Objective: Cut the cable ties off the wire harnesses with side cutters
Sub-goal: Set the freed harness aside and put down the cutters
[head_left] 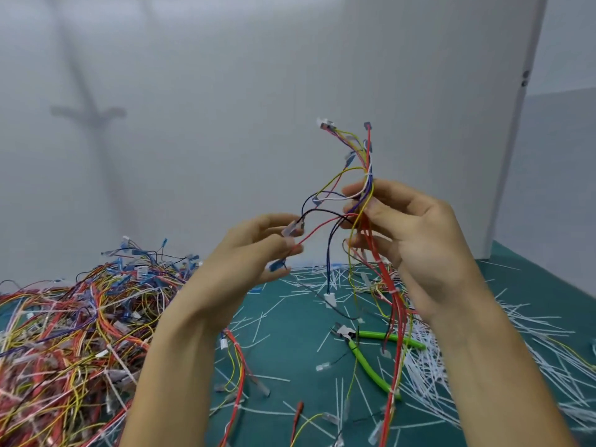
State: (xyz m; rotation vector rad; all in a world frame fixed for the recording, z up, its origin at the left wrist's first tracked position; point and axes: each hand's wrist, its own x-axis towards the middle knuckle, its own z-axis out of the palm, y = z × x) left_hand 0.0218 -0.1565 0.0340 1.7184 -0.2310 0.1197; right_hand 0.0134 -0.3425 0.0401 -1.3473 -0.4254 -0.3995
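With my right hand [419,233] in a closed grip round the wire harness [367,156] mid-frame and my left hand [254,253] pinching a branch connector [292,230], I'm checking it over, so next I likely fetch the side cutters [371,334] lying on the surface [283,359] lower right.

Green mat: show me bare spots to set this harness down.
Barest, with stray ties: the mat strip between the side cutters and the loose red harness left of them, and the far right corner by the white panel. Crowded: harness pile left, cut ties right.
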